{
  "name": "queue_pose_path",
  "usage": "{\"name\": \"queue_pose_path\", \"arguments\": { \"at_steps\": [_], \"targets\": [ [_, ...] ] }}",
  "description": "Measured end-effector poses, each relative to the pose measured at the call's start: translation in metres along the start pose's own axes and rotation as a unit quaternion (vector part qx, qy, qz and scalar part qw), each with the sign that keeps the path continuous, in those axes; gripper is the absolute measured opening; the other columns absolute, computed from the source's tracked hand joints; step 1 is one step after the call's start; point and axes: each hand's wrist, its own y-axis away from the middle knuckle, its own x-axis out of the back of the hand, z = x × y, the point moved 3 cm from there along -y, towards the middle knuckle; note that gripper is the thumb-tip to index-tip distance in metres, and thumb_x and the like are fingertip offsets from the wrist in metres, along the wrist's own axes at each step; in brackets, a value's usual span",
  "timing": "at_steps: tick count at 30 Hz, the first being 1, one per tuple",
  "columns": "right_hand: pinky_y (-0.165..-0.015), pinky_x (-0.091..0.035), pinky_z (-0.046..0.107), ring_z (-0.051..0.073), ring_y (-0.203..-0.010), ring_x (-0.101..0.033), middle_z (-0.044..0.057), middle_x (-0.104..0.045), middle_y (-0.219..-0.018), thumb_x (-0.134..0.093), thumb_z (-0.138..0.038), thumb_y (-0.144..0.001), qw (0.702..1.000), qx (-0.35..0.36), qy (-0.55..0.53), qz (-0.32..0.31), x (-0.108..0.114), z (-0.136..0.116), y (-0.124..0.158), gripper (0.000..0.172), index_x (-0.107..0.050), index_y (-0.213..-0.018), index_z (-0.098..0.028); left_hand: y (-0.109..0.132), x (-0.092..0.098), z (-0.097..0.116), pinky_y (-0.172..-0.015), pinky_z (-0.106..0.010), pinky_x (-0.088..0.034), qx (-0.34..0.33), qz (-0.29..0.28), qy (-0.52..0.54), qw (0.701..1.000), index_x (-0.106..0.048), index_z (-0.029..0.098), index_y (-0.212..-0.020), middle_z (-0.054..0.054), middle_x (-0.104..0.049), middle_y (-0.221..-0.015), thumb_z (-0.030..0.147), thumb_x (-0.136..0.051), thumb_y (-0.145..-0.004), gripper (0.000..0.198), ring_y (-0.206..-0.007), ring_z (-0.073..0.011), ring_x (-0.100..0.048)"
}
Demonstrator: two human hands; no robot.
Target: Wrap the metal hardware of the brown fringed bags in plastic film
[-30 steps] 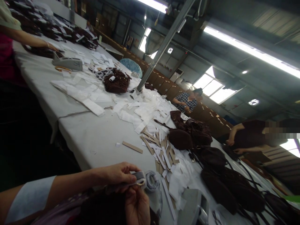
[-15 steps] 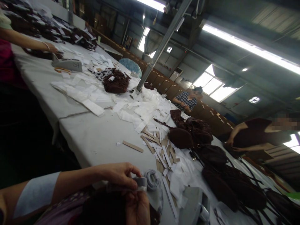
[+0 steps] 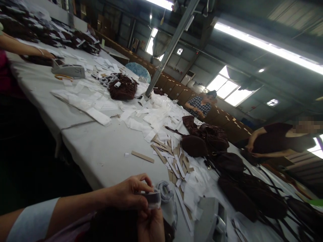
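1. Clock directions are read from the grey band (image 3: 153, 199) at the middle of the lower edge, raised between the two hands and bent into a narrow loop
2. The left hand (image 3: 133, 193) comes in from nine o'clock, its thumb and forefinger clamped on the band; a pale blue sleeve (image 3: 32, 222) wraps the forearm
3. The right hand (image 3: 152, 224) is at six o'clock, fingertips at the band's lower edge; whether they pinch it I cannot tell
4. Dark cloth (image 3: 111, 223) fills the space at eight o'clock, below the left wrist
5. Just beside the band at two o'clock is a grey coil (image 3: 165, 191)
6. On the pale table (image 3: 101, 153), a heap of card strips (image 3: 174, 159) spreads at one o'clock, with one tan strip (image 3: 142, 157) apart from it at twelve
7. A grey dispenser (image 3: 205, 220) stands between three and four o'clock; dark brown bags (image 3: 237, 191) lie beyond, at three
8. Farther off, a person in a checked shirt (image 3: 198, 106) is at one o'clock and a person in a dark top (image 3: 276, 139) at two
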Motion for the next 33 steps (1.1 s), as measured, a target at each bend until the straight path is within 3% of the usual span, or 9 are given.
{"name": "queue_pose_path", "arguments": {
  "at_steps": [4,8,14,17,21,24,26,30,33],
  "targets": [
    [-0.046,-0.047,0.012,0.005,-0.053,-0.057,-0.008,-0.063,-0.064,-0.088,-0.015,-0.04,0.999,0.018,0.02,-0.033,0.001,-0.002,0.002,0.036,-0.065,-0.067,-0.02,-0.003,0.001,-0.003,-0.08,-0.025,-0.046,-0.017,-0.002,0.018,1.0,-0.07,0.016,-0.089,-0.007,-0.056,-0.111,0.036,-0.067,-0.079,0.022,-0.089,-0.0172,-0.057],
    [-0.053,-0.053,0.015,0.007,-0.059,-0.064,-0.003,-0.07,-0.078,-0.09,-0.016,-0.044,0.996,0.019,0.065,-0.055,0.004,0.001,0.006,0.049,-0.065,-0.086,-0.021,-0.006,0.008,0.0,-0.087,-0.029,-0.043,-0.062,-0.002,-0.018,0.998,-0.065,0.015,-0.092,-0.009,-0.059,-0.108,0.038,-0.056,-0.088,0.026,-0.097,-0.0205,-0.056],
    [-0.034,-0.036,0.017,0.007,-0.035,-0.048,-0.002,-0.065,-0.06,-0.077,-0.05,-0.069,0.954,0.127,0.25,-0.105,0.018,-0.014,-0.001,0.068,-0.05,-0.123,-0.018,-0.007,0.034,0.004,-0.073,-0.024,-0.042,-0.035,0.045,-0.112,0.992,-0.06,0.014,-0.081,-0.006,-0.05,-0.1,0.043,-0.052,-0.089,0.031,-0.082,-0.0153,-0.05],
    [-0.049,-0.046,0.022,0.01,-0.052,-0.056,0.003,-0.07,-0.079,-0.065,-0.057,-0.078,0.887,0.273,0.368,-0.062,0.016,-0.046,0.002,0.058,-0.054,-0.12,-0.019,-0.006,0.038,0.008,-0.072,-0.023,-0.041,-0.019,0.001,-0.118,0.993,-0.059,0.015,-0.079,-0.004,-0.049,-0.098,0.043,-0.056,-0.087,0.03,-0.08,-0.0142,-0.049],
    [-0.085,-0.046,0.034,0.021,-0.097,-0.06,0.008,-0.067,-0.107,-0.053,-0.05,-0.089,0.731,0.432,0.516,-0.114,-0.012,-0.068,0.016,0.038,-0.065,-0.11,-0.021,-0.006,0.029,0.008,-0.06,-0.02,-0.041,0.05,-0.112,-0.007,0.992,-0.062,0.016,-0.087,-0.001,-0.054,-0.088,0.051,-0.061,-0.083,0.035,-0.066,-0.0108,-0.048],
    [-0.077,-0.042,0.032,0.02,-0.086,-0.059,0.006,-0.068,-0.092,-0.047,-0.043,-0.093,0.641,0.453,0.591,-0.186,-0.032,-0.058,0.019,0.03,-0.07,-0.098,-0.025,-0.007,0.019,0.0,-0.048,-0.019,-0.038,0.146,-0.186,0.068,0.969,-0.063,0.018,-0.097,0.003,-0.054,-0.065,0.054,-0.058,-0.084,0.039,-0.048,-0.0089,-0.045],
    [-0.071,-0.037,0.031,0.019,-0.076,-0.057,0.004,-0.067,-0.08,-0.049,-0.04,-0.093,0.607,0.458,0.622,-0.186,-0.037,-0.049,0.016,0.027,-0.071,-0.089,-0.026,-0.008,0.015,-0.006,-0.044,-0.019,-0.037,0.177,-0.21,0.09,0.957,-0.064,0.018,-0.098,0.004,-0.054,-0.056,0.056,-0.055,-0.086,0.041,-0.041,-0.0086,-0.044],
    [-0.069,-0.036,0.029,0.017,-0.071,-0.057,0.003,-0.067,-0.074,-0.047,-0.035,-0.094,0.595,0.476,0.626,-0.167,-0.03,-0.037,0.005,0.029,-0.071,-0.082,-0.025,-0.008,0.013,-0.014,-0.038,-0.019,-0.033,0.19,-0.206,0.107,0.954,-0.067,0.015,-0.094,0.004,-0.054,-0.049,0.056,-0.056,-0.085,0.043,-0.037,-0.0089,-0.043],
    [-0.066,-0.04,0.028,0.017,-0.068,-0.061,0.004,-0.068,-0.073,-0.042,-0.039,-0.095,0.639,0.476,0.589,-0.136,-0.022,-0.031,-0.004,0.035,-0.07,-0.081,-0.022,-0.008,0.012,-0.018,-0.032,-0.019,-0.024,0.214,-0.19,0.12,0.951,-0.067,0.013,-0.083,0.005,-0.048,-0.042,0.055,-0.057,-0.084,0.044,-0.03,-0.0075,-0.036]
  ]
}}
